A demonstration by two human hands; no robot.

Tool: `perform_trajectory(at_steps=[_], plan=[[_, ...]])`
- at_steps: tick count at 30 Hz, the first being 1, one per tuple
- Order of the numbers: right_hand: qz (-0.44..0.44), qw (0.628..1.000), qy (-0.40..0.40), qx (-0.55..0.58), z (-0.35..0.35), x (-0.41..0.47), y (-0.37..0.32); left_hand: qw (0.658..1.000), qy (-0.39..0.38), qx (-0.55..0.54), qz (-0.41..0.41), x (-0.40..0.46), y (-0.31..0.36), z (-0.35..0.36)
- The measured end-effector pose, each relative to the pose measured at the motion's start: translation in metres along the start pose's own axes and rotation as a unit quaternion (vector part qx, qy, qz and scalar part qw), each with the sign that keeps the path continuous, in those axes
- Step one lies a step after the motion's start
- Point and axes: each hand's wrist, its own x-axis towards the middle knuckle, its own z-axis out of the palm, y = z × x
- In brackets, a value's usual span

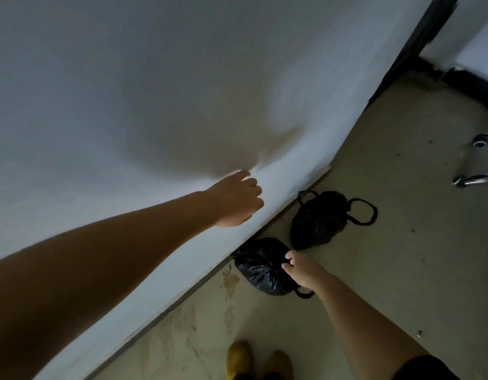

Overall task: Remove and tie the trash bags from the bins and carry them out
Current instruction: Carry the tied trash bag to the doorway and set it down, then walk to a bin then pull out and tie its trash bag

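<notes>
Two tied black trash bags lie on the floor at the foot of a white wall. The nearer bag (260, 266) is pinched at its knotted top by my right hand (301, 268). The farther bag (319, 219) lies apart from it, its loop handles spread on the floor. My left hand (236, 200) is stretched out against the white wall (155, 105) with its fingers loosely curled, holding nothing.
The beige floor (388, 270) is stained near the wall base. Chrome chair legs (475, 160) stand at the right edge. A dark door frame (418, 42) rises at the upper right. My yellow shoes (259, 360) are at the bottom.
</notes>
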Motion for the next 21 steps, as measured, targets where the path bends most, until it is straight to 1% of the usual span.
perform_trajectory(at_steps=[1, 5, 8, 10, 14, 21], plan=[[-0.007, 1.000, 0.006, -0.013, -0.016, -0.014, -0.009, 1.000, -0.018, -0.018, -0.010, -0.003, -0.001, -0.015], [-0.030, 0.997, 0.038, -0.058, -0.081, -0.082, -0.046, 0.993, 0.015, -0.109, -0.039, -0.020, -0.006, -0.076], [-0.047, 0.993, 0.066, -0.083, -0.123, -0.140, -0.074, 0.981, 0.015, -0.176, -0.076, -0.044, -0.003, -0.113], [-0.057, 0.990, 0.080, -0.106, -0.142, -0.176, -0.091, 0.969, 0.003, -0.224, -0.108, -0.063, 0.002, -0.133], [-0.086, 0.978, 0.103, -0.159, -0.159, -0.231, -0.118, 0.937, -0.013, -0.308, -0.163, -0.102, 0.015, -0.162], [-0.117, 0.961, 0.121, -0.221, -0.148, -0.280, -0.146, 0.904, 0.006, -0.360, -0.230, -0.161, 0.037, -0.176]])
